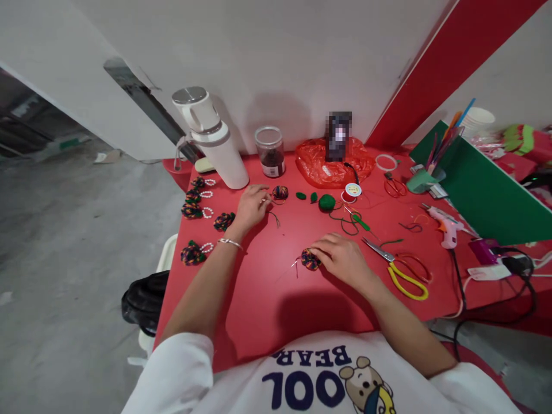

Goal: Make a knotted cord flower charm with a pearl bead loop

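Note:
My right hand [340, 257] pinches the edge of a small crocheted flower [309, 261] in dark multicoloured yarn, low over the table. A thin needle-like piece and a strand stick out on the flower's left side. My left hand [253, 206] lies on the table with fingers stretched toward a small ball of multicoloured yarn [280, 192]; its fingertips are close to the ball, and a short dark strand lies beside them. Another crocheted flower [224, 221] rests left of my left hand. Several similar flowers with white bead loops [207, 213] line the table's left edge.
Behind stand a white tumbler [228, 158], a clear jar [271, 155] and a phone [338, 138] on a red plastic bag [310, 164]. Green yarn [326, 202], a thread spool [352, 191], yellow-handled scissors [405, 282], a pink glue gun [448, 227] and cables lie to the right.

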{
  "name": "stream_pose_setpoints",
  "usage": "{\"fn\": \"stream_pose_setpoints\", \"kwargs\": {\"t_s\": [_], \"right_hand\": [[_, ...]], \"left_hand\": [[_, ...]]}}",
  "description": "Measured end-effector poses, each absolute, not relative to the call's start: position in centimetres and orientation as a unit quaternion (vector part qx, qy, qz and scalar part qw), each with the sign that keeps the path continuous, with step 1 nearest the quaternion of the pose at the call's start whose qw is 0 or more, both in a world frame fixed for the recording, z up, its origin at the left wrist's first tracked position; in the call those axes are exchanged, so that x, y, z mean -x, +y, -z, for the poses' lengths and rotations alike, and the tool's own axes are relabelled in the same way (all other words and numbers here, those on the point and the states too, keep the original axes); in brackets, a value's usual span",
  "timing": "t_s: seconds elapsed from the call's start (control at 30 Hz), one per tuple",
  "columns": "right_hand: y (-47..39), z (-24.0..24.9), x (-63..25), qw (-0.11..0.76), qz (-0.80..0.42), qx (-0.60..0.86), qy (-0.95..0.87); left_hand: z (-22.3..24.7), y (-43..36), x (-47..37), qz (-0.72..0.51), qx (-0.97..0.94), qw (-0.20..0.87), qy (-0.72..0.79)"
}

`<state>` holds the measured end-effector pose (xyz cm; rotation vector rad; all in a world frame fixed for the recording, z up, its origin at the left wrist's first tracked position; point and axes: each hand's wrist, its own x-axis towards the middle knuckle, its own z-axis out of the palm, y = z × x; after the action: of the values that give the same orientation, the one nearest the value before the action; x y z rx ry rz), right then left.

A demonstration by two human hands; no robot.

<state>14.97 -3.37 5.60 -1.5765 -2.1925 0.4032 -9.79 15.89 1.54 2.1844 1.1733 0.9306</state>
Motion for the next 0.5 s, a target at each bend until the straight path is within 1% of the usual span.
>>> {"fn": "stream_pose_setpoints", "kwargs": {"t_s": [0.03,0.1,0.17,0.23,0.3,0.4,0.5], "right_hand": [[-3.2,-5.7,-15.0,0.215,-0.143,0.566,-0.783],[-3.0,-5.8,-15.0,0.238,-0.142,0.565,-0.777],[-3.1,-5.7,-15.1,0.261,-0.15,0.556,-0.775],[-3.5,-5.4,-15.0,0.292,-0.168,0.545,-0.768],[-4.2,-5.2,-14.5,0.335,-0.2,0.535,-0.749],[-5.4,-5.3,-13.6,0.393,-0.284,0.534,-0.692],[-6.0,-5.3,-12.8,0.408,-0.368,0.535,-0.642]], "left_hand": [[-2.0,15.1,9.9,-0.394,-0.762,0.302,0.416],[-3.2,12.8,10.1,-0.424,-0.728,0.354,0.406],[-4.4,10.1,10.2,-0.496,-0.612,0.482,0.383],[-5.4,7.2,9.9,-0.517,-0.524,0.568,0.368],[-5.9,4.3,9.4,-0.503,-0.477,0.617,0.372],[-5.6,0.8,8.0,-0.402,-0.463,0.691,0.383],[-4.8,-1.3,6.6,-0.351,-0.429,0.748,0.364]]}}
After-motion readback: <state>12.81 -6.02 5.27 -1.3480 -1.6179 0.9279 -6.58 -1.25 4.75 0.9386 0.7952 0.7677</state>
